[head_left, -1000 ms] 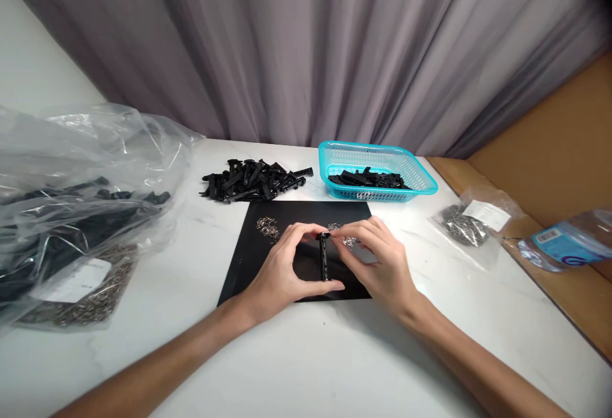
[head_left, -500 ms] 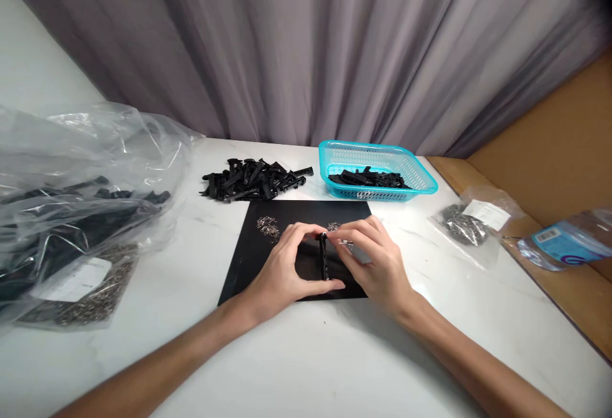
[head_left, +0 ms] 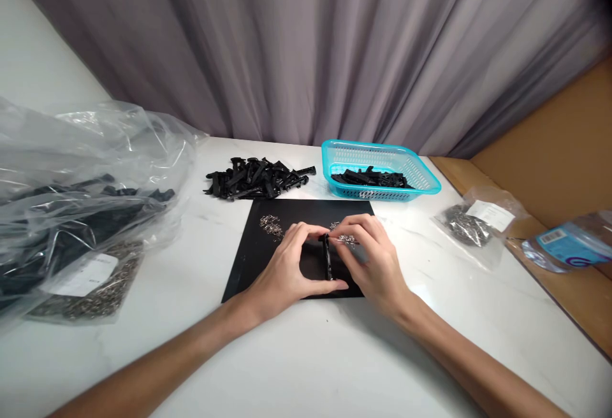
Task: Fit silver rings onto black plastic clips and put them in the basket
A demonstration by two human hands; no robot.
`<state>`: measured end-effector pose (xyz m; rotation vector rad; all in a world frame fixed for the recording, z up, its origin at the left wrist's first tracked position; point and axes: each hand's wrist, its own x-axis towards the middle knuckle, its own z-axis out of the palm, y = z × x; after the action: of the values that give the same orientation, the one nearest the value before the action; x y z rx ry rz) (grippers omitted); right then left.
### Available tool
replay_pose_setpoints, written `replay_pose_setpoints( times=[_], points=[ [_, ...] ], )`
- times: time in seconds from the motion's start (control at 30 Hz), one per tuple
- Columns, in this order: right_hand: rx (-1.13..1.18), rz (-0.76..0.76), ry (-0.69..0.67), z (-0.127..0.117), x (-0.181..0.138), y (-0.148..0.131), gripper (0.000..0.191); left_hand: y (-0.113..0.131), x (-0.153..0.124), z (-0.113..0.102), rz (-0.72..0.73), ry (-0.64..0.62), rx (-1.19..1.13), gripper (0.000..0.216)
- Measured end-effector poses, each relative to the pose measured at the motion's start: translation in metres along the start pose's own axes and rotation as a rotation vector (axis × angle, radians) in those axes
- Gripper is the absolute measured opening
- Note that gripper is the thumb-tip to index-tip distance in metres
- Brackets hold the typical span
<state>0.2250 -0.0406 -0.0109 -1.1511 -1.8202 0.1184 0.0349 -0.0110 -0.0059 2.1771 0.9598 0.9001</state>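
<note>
My left hand [head_left: 291, 271] is closed on a slim black plastic part [head_left: 327, 259], gripping it lengthwise between the fingers at its far end and the thumb at its near end. At that far end, my right hand [head_left: 377, 259] pinches a thin silver rod-like piece [head_left: 351, 241] whose tip meets the part; its exact kind cannot be made out. Both hands are over a black mat [head_left: 253, 259]. Small metal pieces [head_left: 271, 227] lie in a heap left of my hands, and a second heap [head_left: 335, 225] is partly hidden behind my right fingers.
Loose black plastic parts [head_left: 258, 178] are piled behind the mat. Beside them, a blue basket [head_left: 433, 183] holds similar parts. Clear bags [head_left: 95, 278] of black parts and small metal pieces cover the left side. On the right are another small bag [head_left: 471, 220] and a plastic bottle [head_left: 568, 243].
The right fingers have shifted slightly at the part's far end, and the thin silver piece now shows more plainly. The whole view has moved a little; the left hand keeps its grip.
</note>
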Motion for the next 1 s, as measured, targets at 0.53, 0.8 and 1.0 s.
replay_pose_setpoints(
  times=[0.53,0.8,1.0],
  points=[
    [0.017,0.09,0.014,0.008,-0.006,-0.002,0.008,0.002,-0.001,0.001,0.014,0.008,0.012,0.066],
    [-0.031,0.044,0.112,0.008,-0.004,-0.008,0.01,-0.002,-0.002,0.001,0.067,0.037,0.019,0.065],
    [-0.136,-0.013,0.182,0.011,-0.005,-0.005,0.003,-0.004,-0.001,0.001,0.06,0.063,0.005,0.068]
  ],
)
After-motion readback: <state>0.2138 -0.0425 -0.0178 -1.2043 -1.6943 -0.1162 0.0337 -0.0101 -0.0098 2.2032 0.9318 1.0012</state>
